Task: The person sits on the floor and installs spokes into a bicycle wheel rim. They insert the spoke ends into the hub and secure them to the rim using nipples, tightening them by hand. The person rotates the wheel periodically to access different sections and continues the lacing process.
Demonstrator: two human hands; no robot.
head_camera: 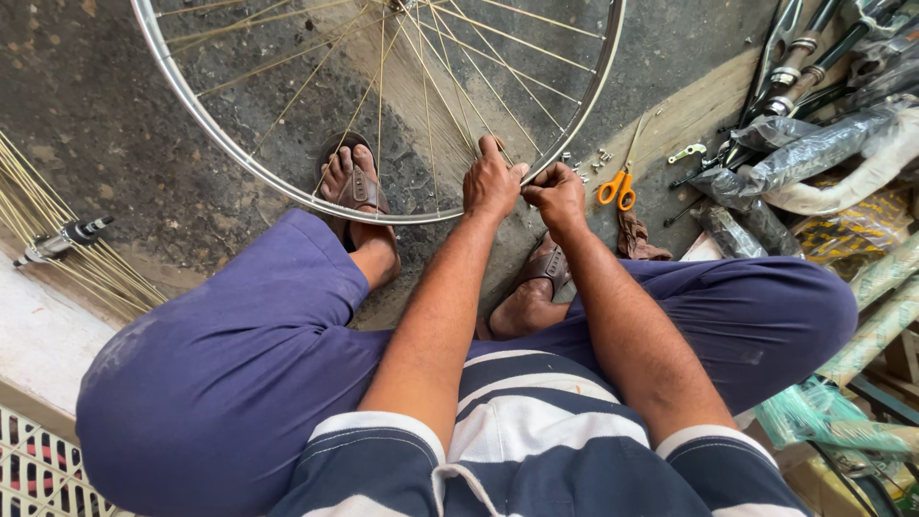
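Pinching a spoke [450, 96] at the wheel rim [287, 187] with left hand [490, 182] and right hand [555, 194]; most spokes laced, loose nipples [593, 158] remaining.

The wheel rim [287, 187] arcs across the upper middle of the frame, its spokes [431, 86] leaving only narrow gaps. Both hands, left hand [490, 182] and right hand [558, 194], crowd the rim at centre. Open floor [86, 105] lies at upper left. A loose bundle of spokes [86, 254] blocks the left edge. At right, scissors [617, 187], small screws [589, 163], possibly nipples, and wrapped bicycle parts [814, 153] clutter the ground.
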